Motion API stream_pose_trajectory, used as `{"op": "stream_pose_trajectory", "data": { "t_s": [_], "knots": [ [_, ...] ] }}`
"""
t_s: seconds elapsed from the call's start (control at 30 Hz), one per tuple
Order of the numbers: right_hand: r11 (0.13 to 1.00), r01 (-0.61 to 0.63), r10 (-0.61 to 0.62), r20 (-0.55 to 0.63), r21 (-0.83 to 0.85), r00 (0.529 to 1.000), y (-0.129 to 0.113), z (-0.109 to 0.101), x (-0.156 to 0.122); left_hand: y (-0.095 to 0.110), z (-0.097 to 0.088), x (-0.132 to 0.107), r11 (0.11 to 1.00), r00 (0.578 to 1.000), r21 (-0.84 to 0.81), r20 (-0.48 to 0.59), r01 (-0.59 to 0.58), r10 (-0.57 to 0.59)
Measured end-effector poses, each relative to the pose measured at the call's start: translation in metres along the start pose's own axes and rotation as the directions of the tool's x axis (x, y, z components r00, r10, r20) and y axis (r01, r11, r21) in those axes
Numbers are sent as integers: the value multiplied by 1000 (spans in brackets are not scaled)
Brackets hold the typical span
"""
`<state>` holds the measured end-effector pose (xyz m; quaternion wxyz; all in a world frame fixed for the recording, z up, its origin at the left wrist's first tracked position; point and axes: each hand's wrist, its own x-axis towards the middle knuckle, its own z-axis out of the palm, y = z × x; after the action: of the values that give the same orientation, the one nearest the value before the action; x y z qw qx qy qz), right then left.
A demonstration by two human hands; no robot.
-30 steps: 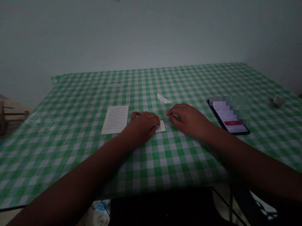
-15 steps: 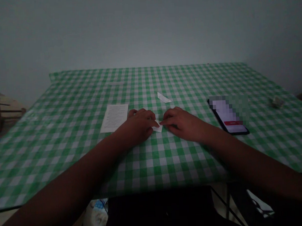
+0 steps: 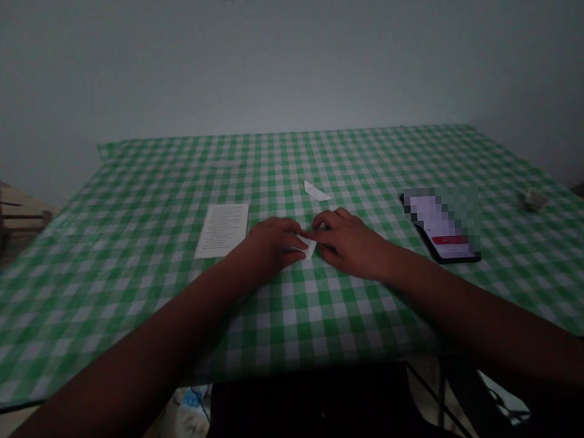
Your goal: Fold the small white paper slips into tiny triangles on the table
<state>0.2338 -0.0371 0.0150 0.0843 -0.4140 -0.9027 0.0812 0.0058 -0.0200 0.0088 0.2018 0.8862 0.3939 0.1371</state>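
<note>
A small white paper piece (image 3: 307,245) lies on the table (image 3: 129,265), which is covered in a green and white checked cloth, near the middle and toward the near edge. It sits right between the two hands: the left hand (image 3: 271,246) lies palm down on its left part and hides most of it, while the right hand (image 3: 348,237) comes in from the right, its fingertips (image 3: 318,234) meeting the paper's far right corner. Both hands press on the paper with fingers bent; neither is closed around it, and whether any finger pinches an edge cannot be told in the dim light. Only a narrow wedge of the paper shows, its long axis running roughly left to right, the visible tip pointing right and slightly toward the person.

A printed sheet (image 3: 222,230) lies flat just left of the left hand, long axis running away from the person. A small paper scrap (image 3: 316,191) lies a little beyond the hands. A phone (image 3: 441,226) with a lit screen lies to the right of the right hand, apart from it
</note>
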Motion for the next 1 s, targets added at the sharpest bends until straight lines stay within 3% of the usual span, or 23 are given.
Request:
{"op": "stream_pose_trajectory", "data": {
  "t_s": [0.27, 0.7, 0.87, 1.0],
  "knots": [
    [999, -20, 21, 18, -49, 1000, -1, -9, -4, 6, -6, -1, 992, 996, 97, 42, 78, -83],
    [986, 3, 16, 114, -167, 993, -6, -30, -17, 6, -2, -6, 996, 999, 93, -33, 17, -14],
    [996, 1, 3, 43, -86, 999, -2, -27, -10, 9, -2, -4, 996, 1000, 82, -23, -18, 20],
    [997, 75, -75, 0, 30, 997, 4, -19, -4, 12, -4, -2, 996, 996, 33, 4, -85, 85]
  ]
}}
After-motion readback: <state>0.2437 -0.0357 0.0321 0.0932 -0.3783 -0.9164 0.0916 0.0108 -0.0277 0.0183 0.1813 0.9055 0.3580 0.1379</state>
